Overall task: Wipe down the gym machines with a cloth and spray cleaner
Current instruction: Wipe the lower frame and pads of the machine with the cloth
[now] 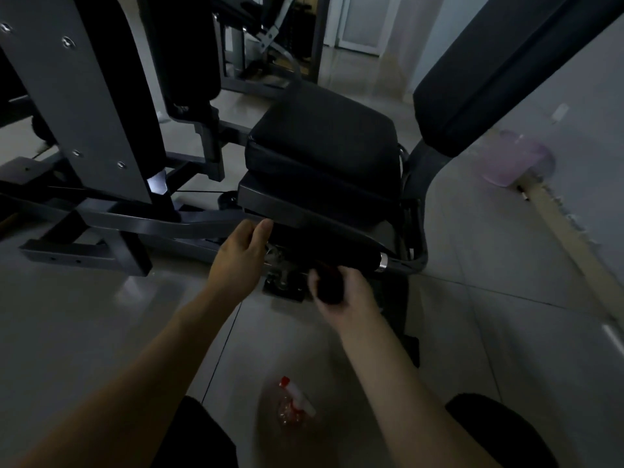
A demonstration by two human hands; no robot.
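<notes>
A dark gym machine fills the view, with a black padded seat and a black backrest to the right. My right hand grips a dark cloth under the seat, by the black handle with a chrome ring. My left hand reaches to the grey frame bar below the seat's front edge, fingers relaxed and touching it. A clear spray bottle with a red and white nozzle lies on the floor tiles between my knees.
The machine's grey upright panel stands at the left, its base foot on the tiles. Another machine stands behind. A pale pink basin leans by the right wall. My dark-clad knees fill the bottom corners.
</notes>
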